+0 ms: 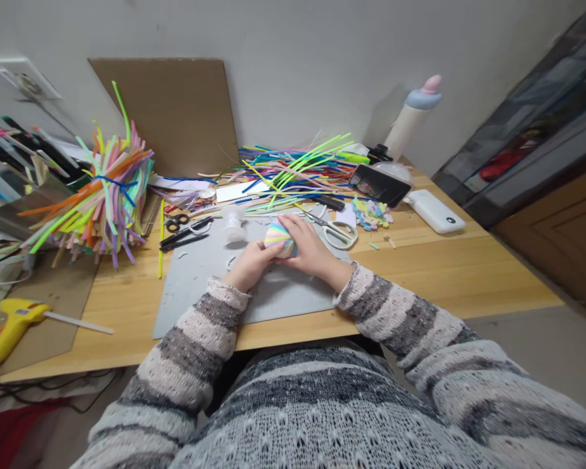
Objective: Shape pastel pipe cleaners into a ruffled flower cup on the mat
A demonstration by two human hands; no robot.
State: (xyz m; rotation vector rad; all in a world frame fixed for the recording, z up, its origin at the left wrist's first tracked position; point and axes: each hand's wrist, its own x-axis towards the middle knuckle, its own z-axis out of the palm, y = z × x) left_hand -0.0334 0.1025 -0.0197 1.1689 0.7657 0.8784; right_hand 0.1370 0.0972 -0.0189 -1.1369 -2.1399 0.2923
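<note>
Cupping striped piece (276,235), left grip (252,260) and right grip (308,246) were both closed round it; stripes ran roughly sideways, long axis too covered to tell.

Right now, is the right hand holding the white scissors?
No, the white scissors lie beside the right hand, which holds a striped piece.

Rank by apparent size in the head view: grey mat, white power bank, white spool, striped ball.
1. Grey mat
2. White power bank
Unsure: striped ball and white spool look close; left hand and right hand partly hide the ball.
</note>
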